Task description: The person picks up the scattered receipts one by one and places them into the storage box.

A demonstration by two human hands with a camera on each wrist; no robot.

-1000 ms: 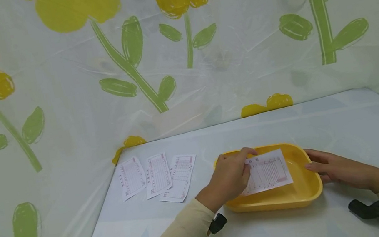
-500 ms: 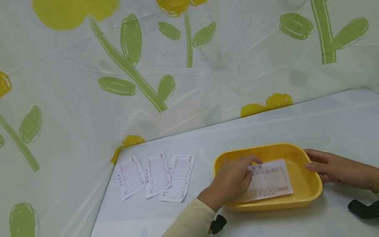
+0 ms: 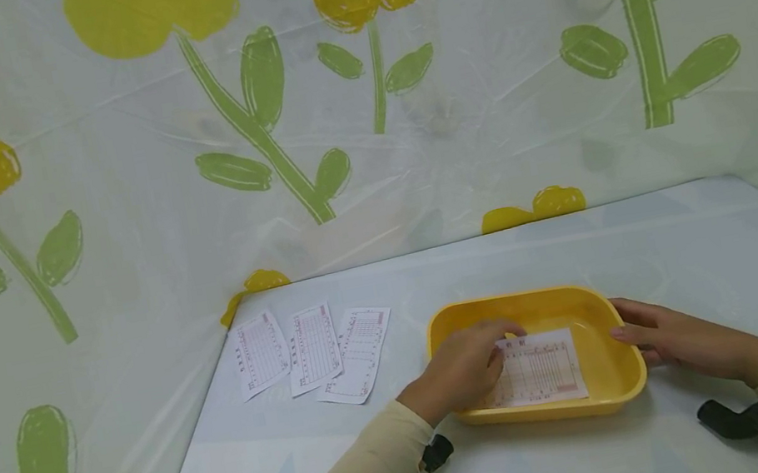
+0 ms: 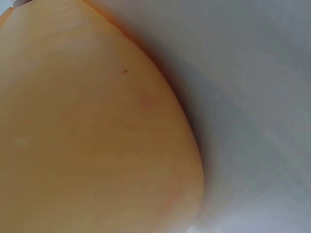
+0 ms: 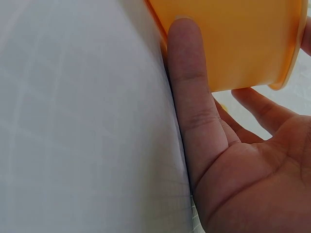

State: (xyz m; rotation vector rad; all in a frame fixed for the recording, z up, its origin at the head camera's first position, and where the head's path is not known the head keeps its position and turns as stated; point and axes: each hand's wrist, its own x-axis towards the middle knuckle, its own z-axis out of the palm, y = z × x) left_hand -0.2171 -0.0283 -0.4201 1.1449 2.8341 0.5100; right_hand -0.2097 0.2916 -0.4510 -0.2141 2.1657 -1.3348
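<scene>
One printed slip (image 3: 541, 370), seemingly pinched by left hand (image 3: 464, 363) (grip partly hidden), inside yellow tray (image 3: 603, 353) gripped by right hand (image 3: 690, 340).

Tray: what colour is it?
Plain yellow-orange; the head view shows the tray best.

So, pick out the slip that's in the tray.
It's the slip at the left hand. It alone is inside the tray; the other three slips lie on the table, left of it.

Three slips (image 3: 312, 348) on the table (image 3: 298, 470) left of the tray (image 3: 601, 341), another slip (image 3: 541, 368) inside it
</scene>
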